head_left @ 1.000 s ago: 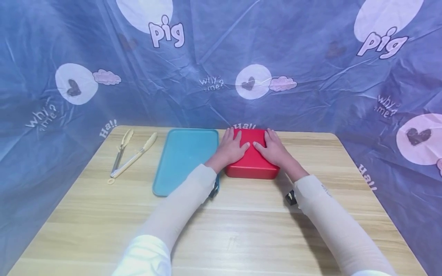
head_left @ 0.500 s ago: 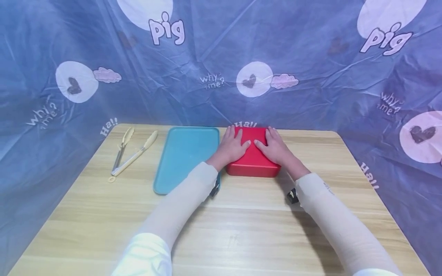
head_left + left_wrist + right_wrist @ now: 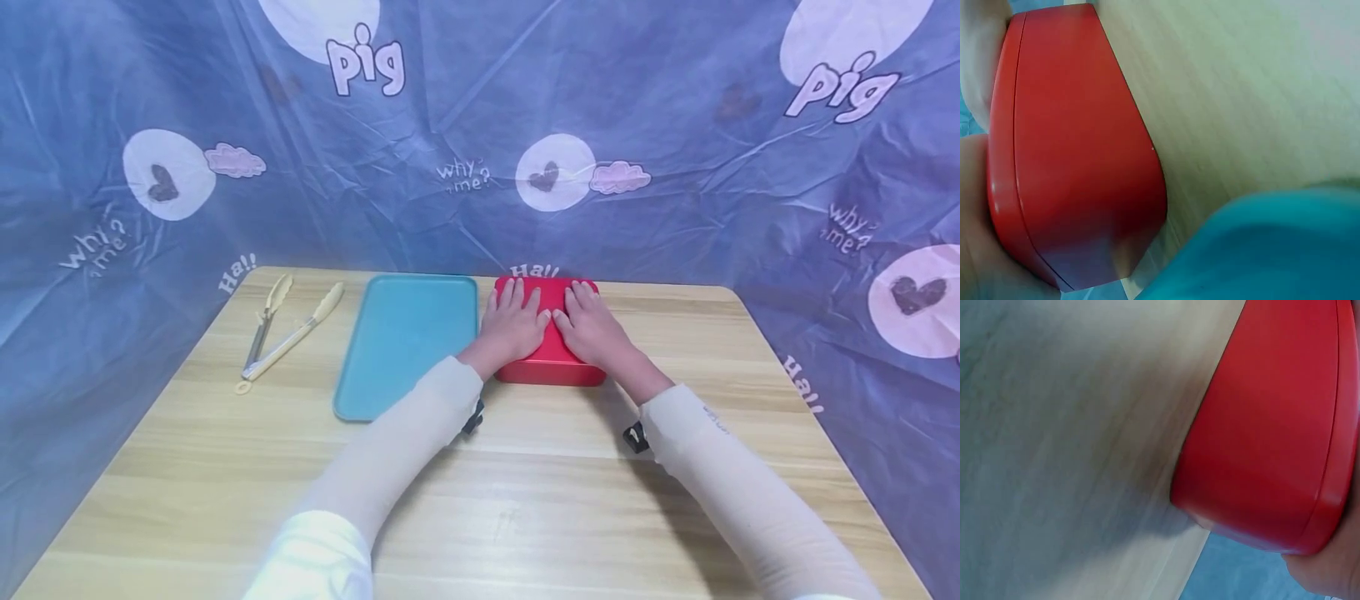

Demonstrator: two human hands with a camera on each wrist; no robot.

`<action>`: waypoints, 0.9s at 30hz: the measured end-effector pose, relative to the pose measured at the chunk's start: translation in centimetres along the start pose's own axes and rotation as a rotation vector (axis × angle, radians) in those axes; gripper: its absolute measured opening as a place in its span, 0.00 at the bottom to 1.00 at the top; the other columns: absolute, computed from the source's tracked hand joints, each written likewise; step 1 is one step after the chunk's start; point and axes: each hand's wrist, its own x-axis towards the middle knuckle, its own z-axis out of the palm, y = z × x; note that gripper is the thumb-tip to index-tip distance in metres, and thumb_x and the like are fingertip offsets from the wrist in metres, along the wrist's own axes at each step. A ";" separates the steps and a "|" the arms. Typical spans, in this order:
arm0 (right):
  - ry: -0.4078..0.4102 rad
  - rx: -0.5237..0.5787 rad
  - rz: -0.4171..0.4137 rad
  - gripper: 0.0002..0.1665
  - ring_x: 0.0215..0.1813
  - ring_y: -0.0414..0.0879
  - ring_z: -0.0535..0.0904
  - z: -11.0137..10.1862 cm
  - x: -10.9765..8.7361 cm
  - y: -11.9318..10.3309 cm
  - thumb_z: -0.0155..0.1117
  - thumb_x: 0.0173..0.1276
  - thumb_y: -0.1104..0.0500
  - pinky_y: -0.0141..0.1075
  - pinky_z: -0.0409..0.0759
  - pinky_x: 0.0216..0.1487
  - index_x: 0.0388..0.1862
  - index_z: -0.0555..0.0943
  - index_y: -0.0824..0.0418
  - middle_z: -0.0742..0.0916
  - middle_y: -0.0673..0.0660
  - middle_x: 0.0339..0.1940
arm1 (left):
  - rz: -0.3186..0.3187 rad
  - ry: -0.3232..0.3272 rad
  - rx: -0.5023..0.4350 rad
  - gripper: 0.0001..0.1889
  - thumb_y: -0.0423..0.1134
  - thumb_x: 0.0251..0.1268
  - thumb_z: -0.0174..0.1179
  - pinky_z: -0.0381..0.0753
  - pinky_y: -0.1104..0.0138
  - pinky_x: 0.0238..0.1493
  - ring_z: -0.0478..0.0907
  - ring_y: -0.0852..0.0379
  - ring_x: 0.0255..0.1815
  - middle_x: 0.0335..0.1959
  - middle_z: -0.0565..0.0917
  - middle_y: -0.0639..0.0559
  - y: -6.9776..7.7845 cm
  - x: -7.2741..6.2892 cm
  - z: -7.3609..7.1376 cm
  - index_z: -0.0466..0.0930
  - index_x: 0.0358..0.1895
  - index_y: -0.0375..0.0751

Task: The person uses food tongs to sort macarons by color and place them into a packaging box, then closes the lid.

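A red lidded box (image 3: 551, 372) stands near the table's far edge, slightly right of centre in the head view. My left hand (image 3: 516, 325) lies flat on the left half of its lid, fingers straight and pointing away. On the right half my right hand (image 3: 595, 329) rests the same way, its thumb close to the left thumb. A thin seam between lid (image 3: 1002, 137) and body (image 3: 1085, 137) shows in the left wrist view; the lid looks seated evenly along it. In the right wrist view the box's side (image 3: 1266, 425) appears, with part of my hand at the lid's edge.
Left of the box lies a flat blue tray (image 3: 408, 342), partly beneath my left forearm. Farther left, food tongs (image 3: 292, 337) with cream tips lie spread on the wooden table (image 3: 495, 517). A blue printed cloth (image 3: 420, 225) hangs behind the table and on both sides.
Both hands have shifted inward on the lid. Their fingers now lie on the top instead of over the box's side edges. The box stays in about the same place.
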 end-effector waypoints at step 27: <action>0.010 0.020 0.040 0.47 0.83 0.65 0.47 0.1 -0.3 0.3 0.55 0.75 0.46 0.61 0.50 0.80 0.82 0.50 0.65 0.55 0.67 0.83 | -0.027 0.031 -0.026 0.40 0.61 0.75 0.47 0.42 0.43 0.81 0.39 0.46 0.85 0.84 0.46 0.47 0.6 -0.1 0.3 0.43 0.83 0.55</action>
